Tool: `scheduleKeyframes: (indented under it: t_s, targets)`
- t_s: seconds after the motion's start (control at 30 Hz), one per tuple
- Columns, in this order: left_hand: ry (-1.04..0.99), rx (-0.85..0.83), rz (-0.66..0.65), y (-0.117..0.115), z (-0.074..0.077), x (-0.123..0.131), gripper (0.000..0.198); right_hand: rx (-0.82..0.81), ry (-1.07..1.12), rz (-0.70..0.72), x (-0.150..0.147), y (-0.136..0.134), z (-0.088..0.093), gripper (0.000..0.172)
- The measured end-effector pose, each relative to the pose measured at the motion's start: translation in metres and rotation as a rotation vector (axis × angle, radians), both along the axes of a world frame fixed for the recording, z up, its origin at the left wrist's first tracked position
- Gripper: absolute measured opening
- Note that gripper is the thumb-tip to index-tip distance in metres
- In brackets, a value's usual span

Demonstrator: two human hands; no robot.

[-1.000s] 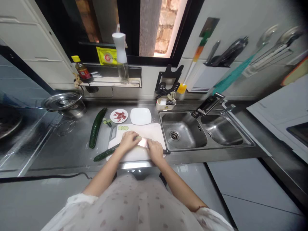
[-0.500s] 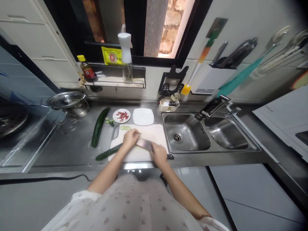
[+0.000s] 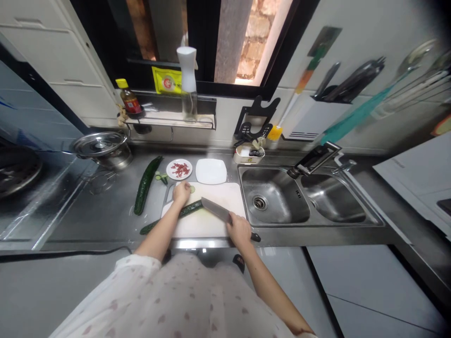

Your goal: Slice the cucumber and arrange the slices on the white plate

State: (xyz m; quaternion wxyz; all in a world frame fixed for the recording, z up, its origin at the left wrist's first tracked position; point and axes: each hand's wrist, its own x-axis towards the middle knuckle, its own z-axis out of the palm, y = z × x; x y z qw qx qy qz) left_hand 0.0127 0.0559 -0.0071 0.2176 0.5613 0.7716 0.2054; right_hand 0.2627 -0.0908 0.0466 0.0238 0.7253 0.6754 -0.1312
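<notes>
My left hand [image 3: 181,193] rests at the far left corner of the white cutting board [image 3: 211,224], fingers curled down over a small pile of cucumber slices [image 3: 192,188]. My right hand [image 3: 239,230] is closed round the handle of a cleaver [image 3: 219,211]. Its blade is lifted and tilted over the middle of the board. A partly cut cucumber [image 3: 188,209] lies slantwise on the board, its uncut end sticking out over the counter to the left, just beside the blade tip.
A whole cucumber [image 3: 145,185] lies left of the board. Behind the board stand a small plate of red bits [image 3: 179,169] and a white square plate [image 3: 210,171]. A double sink [image 3: 275,197] is at the right, a lidded pot [image 3: 102,148] at the far left.
My left hand let go of the cucumber and moved to the board's far left corner by the slices. My right hand drew back with the cleaver. The camera shifted slightly.
</notes>
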Motion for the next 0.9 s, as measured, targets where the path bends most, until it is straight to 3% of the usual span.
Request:
scheduleKeyframes:
  t_s: [0.43,0.9]
  targets:
    - [0.129,0.01,-0.07,0.005,-0.005,-0.001,0.025,-0.013,0.011,-0.019,0.001,-0.001,0.001,0.043]
    - [0.203,0.109,-0.325,-0.008,-0.002,-0.02,0.025,-0.043,0.03,-0.048,0.003,0.002,0.004,0.042]
